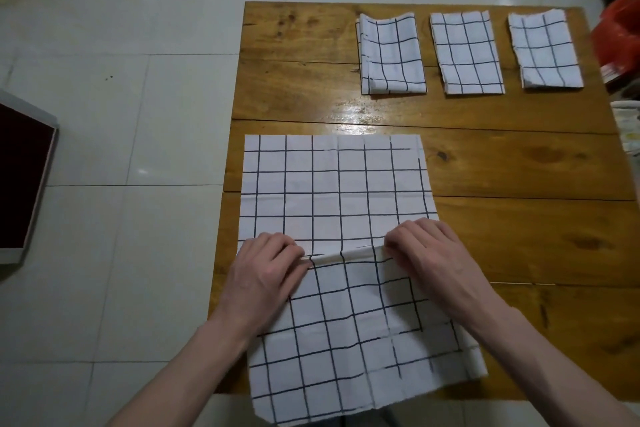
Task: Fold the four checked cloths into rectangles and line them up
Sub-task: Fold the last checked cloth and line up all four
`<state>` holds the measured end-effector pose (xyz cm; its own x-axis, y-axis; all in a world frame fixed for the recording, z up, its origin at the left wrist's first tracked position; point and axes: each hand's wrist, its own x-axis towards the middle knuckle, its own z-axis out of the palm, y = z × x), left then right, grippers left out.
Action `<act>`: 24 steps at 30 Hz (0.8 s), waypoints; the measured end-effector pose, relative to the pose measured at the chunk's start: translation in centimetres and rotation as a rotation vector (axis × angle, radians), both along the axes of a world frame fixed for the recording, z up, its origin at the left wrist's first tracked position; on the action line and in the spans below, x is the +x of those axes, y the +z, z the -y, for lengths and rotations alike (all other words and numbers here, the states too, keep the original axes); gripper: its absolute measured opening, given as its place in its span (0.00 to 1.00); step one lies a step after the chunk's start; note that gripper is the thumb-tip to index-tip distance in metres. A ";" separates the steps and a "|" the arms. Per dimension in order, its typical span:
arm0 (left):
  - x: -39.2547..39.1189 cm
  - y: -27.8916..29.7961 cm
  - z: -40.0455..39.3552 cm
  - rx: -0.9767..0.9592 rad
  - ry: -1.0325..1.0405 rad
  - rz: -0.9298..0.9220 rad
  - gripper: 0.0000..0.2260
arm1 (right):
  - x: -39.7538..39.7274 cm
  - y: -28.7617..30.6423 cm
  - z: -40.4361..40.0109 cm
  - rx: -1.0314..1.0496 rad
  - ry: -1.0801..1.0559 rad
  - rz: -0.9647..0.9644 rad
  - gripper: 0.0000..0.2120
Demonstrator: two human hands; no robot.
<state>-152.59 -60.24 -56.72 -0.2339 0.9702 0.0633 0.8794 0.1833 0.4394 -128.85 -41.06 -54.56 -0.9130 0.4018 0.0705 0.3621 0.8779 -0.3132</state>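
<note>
Only the head view to go on, looking down at a wooden table (311, 97).

Three of the four checked cloths look done. They sit along the far edge as folded rectangles in a row: the left folded cloth (391, 54), the middle folded cloth (467, 54) and the right folded cloth (545, 50), each apart from the next with bare wood between them. The left one is a bit scruffy, with layers peeking out on its left side.

The fourth cloth (332, 191) is the one in play. It lies spread at the near left of the table, its near end hanging off the front edge toward the person. Both hands are on a raised ridge of fabric running across it. The left hand (263, 274) has its fingers curled on the ridge's left end, and the right hand (429, 253) does the same at the right end. It looks like a pinch on both sides, though the fingertips are tucked into the fold so I can't fully confirm that.

So roughly three quarters finished, I'd say. Left to do: fold this last cloth down to a rectangle matching the others, then set it in line, probably in the open spot left of the row.
</note>
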 end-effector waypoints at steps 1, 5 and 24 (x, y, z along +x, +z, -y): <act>-0.5 0.3 -0.1 -0.007 -0.039 -0.014 0.07 | -0.1 0.4 -0.4 0.004 0.001 -0.006 0.11; -2.5 2.1 -1.1 -0.010 -0.107 -0.044 0.06 | -0.8 2.4 -2.6 0.047 0.027 -0.038 0.11; -8.1 14.7 -8.6 0.296 -0.169 -0.234 0.15 | -1.2 13.5 -7.7 0.429 -0.202 -0.288 0.13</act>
